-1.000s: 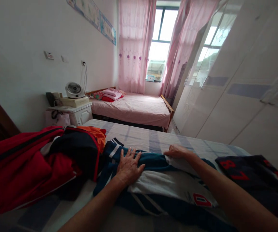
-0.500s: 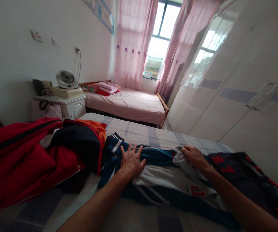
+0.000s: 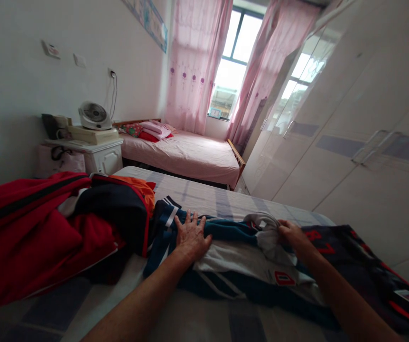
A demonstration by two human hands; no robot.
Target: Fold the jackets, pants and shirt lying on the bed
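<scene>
A teal, white and navy sports garment [image 3: 233, 256] lies spread across the checked bed [image 3: 208, 199] in front of me. My left hand [image 3: 190, 235] rests flat on its teal part with the fingers spread, pressing the cloth down. My right hand [image 3: 293, 235] is closed on a bunched grey-white fold of the same garment, lifted a little off the bed. A red number patch [image 3: 283, 278] shows on the white panel near my right forearm.
A pile of red, navy and orange clothes [image 3: 58, 223] lies at the left. A dark garment with red numbers [image 3: 361, 266] lies at the right. Beyond stand a white nightstand with a fan [image 3: 92, 116], a pink bed [image 3: 190, 156] and white wardrobe doors [image 3: 350, 133].
My right hand went from lying flat at the garment's far edge to gripping a fold and drawing it toward me. My left hand stayed pressed in place. The camera shifted slightly.
</scene>
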